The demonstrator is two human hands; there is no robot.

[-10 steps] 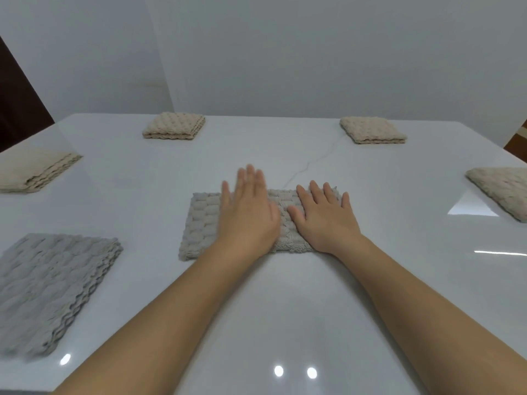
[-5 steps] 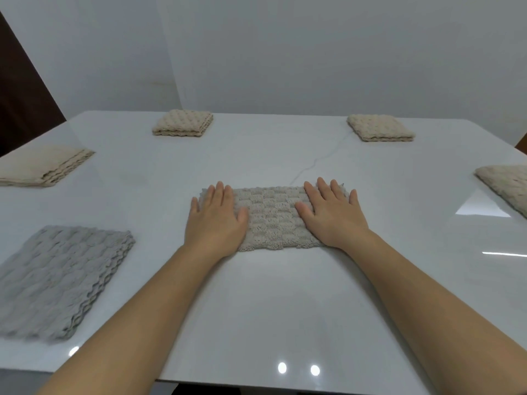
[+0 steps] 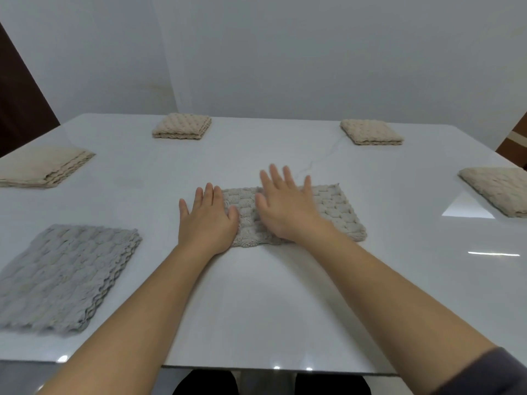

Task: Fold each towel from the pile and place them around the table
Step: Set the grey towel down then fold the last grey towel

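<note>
- A glossy white surface (image 3: 256,309) fills the view. Its near edge runs across the bottom and its far edge meets a pale wall.
- A pale grey-beige waffle-weave towel (image 3: 336,212), folded into a long rectangle, lies flat at the middle of the surface, with its fluffy near edge facing the person.
- The left grip (image 3: 206,220), a bare hand, lies flat with straight fingers on the towel's left end. Its outer fingers reach past that edge onto the bare surface.
- The right grip (image 3: 285,206), also a bare hand, is spread with straight fingers over the towel's middle, holding nothing. Blur hides whether the fingers press down.
- The towel's right part is uncovered, and its right edge slants away.
- A grey folded waffle towel (image 3: 65,275) lies near left, close to the near edge, with wavy stacked layers along its right side. It is well apart from the middle towel.
- Four beige folded towels ring the surface: one at the left edge (image 3: 42,166), one far left (image 3: 182,126), one far right (image 3: 370,132) and one at the right edge (image 3: 499,189).
- Bare surface separates the middle towel from each of them, and more lies between it and the near edge, crossed by both forearms.
</note>
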